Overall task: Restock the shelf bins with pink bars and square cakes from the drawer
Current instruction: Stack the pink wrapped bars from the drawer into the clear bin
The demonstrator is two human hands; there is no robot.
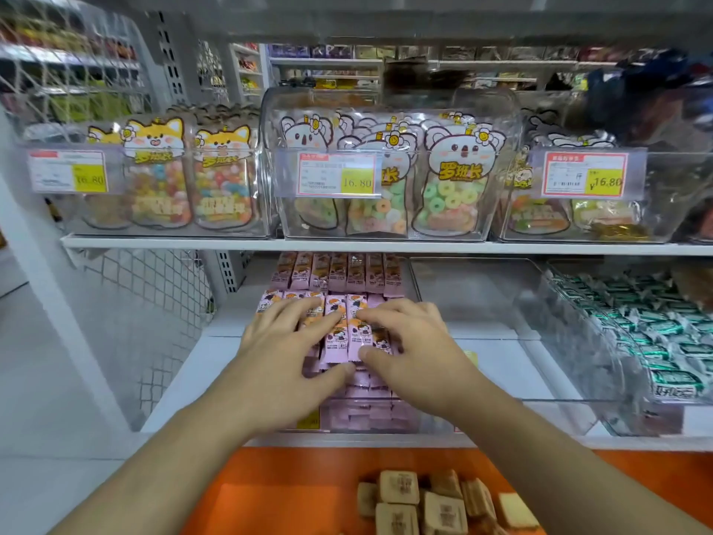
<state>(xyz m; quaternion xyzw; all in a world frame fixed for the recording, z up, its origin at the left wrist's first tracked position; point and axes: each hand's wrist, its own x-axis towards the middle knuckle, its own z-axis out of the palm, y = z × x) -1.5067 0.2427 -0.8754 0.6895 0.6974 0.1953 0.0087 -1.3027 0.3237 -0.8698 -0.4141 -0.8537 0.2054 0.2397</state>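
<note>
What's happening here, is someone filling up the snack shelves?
Yes. A person is stocking a shop shelf. Both the left hand and the right hand lie with fingers spread on a stack of pink bars in a clear bin on the lower shelf, seemingly pressing them into neat rows. Below, square cakes still sit in the orange drawer, and the neighbouring clear bin looks empty.

Two bare forearms rise from the lower frame edge, sleeveless in view. Left hand (pixel 287 351) and right hand (pixel 414 347) wear no gloves, rings or watch.
</note>
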